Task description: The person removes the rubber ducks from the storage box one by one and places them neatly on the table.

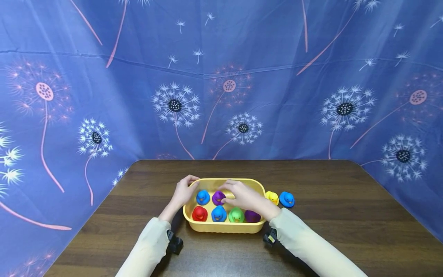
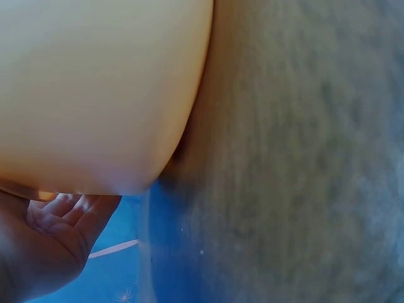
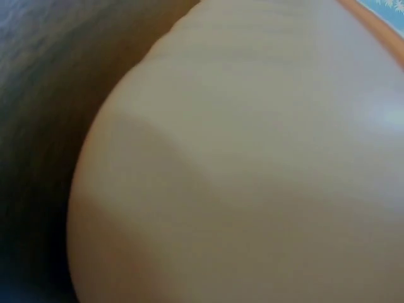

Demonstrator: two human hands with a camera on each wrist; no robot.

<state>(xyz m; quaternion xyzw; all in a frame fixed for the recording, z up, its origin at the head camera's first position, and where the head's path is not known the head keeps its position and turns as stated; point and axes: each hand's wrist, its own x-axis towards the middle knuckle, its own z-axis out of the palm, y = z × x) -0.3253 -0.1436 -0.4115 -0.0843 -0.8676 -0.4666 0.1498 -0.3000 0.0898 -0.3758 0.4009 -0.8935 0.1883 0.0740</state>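
A yellow plastic tub (image 1: pixel 226 227) stands on the table with several rubber ducks in it. My left hand (image 1: pixel 183 191) holds the tub at its far left corner; in the left wrist view the fingers reach past the rim. Inside the tub, my right hand (image 1: pixel 245 195) pinches a purple duck (image 1: pixel 217 198) between thumb and fingers. Left of that duck sits a blue duck (image 1: pixel 202 197). Along the near side are a red duck (image 1: pixel 200 214), another blue duck (image 1: pixel 219 214), a green duck (image 1: pixel 236 215) and a second purple duck (image 1: pixel 252 216), partly covered by the right wrist.
Just right of the tub, a yellow duck (image 1: pixel 272 197) and a blue duck (image 1: pixel 287 199) sit on the brown wooden table (image 1: pixel 339 215). A blue cloth with dandelion prints (image 1: pixel 277 88) hangs behind the table. The tub's wall fills most of the right wrist view.
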